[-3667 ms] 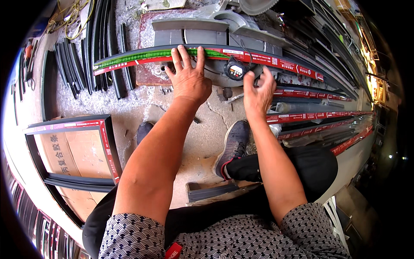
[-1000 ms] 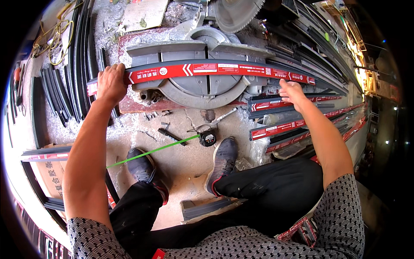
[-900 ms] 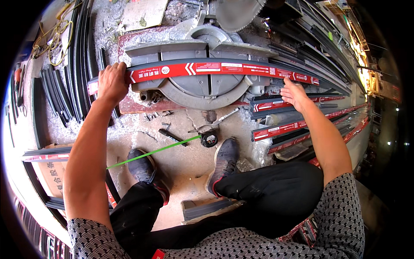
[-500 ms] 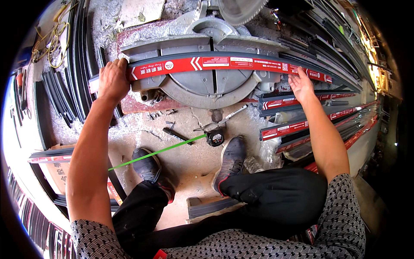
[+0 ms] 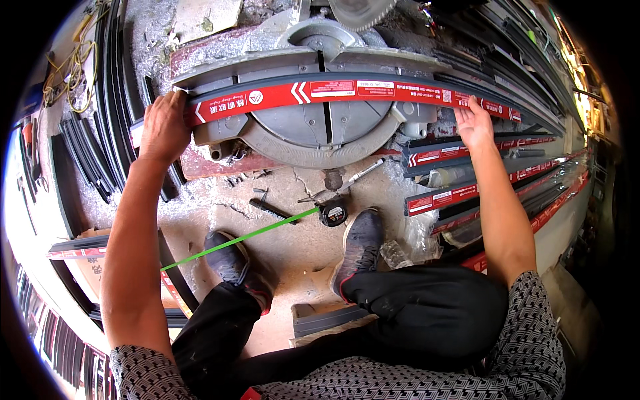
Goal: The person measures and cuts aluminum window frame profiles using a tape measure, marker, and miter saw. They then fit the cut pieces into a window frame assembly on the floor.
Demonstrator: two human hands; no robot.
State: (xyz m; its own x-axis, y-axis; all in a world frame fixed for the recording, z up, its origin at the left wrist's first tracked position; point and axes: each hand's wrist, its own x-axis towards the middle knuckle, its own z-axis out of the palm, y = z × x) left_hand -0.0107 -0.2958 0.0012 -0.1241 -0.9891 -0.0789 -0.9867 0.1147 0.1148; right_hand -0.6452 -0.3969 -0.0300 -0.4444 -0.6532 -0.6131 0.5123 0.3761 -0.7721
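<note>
We see a long dark profile strip with a red protective film (image 5: 347, 90) lying across the round table of a mitre saw (image 5: 313, 127) at twelve o'clock in the view. The strip runs from about ten o'clock to two o'clock, bowed by the lens, and passes under the saw blade (image 5: 360, 10) at the top edge.

Our left hand (image 5: 163, 127) sits at ten o'clock on the left end of the strip, fingers curled over its end and holding it against the saw's fence. Our right hand (image 5: 475, 123) is at two o'clock, lying on the strip farther along; its fingers are fairly straight and pressed together on the red film, the thumb apart, so it presses rather than clasps, as far as we can tell.

Below the saw, near the centre, a tape measure case (image 5: 332, 213) rests on the concrete floor (image 5: 280, 247), its green tape (image 5: 240, 241) drawn out toward eight o'clock, passing just beside our left shoe (image 5: 235, 265). Our right shoe (image 5: 357, 250) stands just beside the case at six o'clock.

At three o'clock more red-filmed strips (image 5: 467, 193) lie stacked on the floor. At nine o'clock dark profile offcuts (image 5: 87, 153) lie in a bundle.
</note>
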